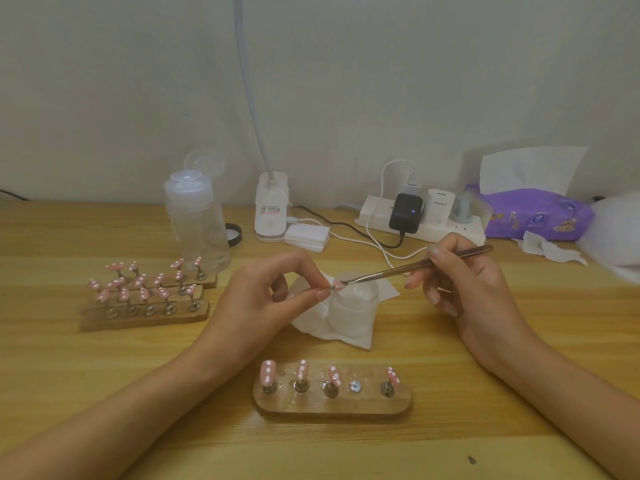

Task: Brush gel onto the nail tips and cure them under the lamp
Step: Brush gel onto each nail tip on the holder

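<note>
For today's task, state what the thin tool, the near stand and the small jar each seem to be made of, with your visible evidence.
Tool: likely polished metal; it is thin, grey and glints along its length.
Near stand: seemingly wood, matt brown, with rounded ends.
Jar: frosted and translucent; it may be glass or plastic, and the look does not settle which.

A light wooden table [104,375] stands against a pale wall [381,81].
</note>
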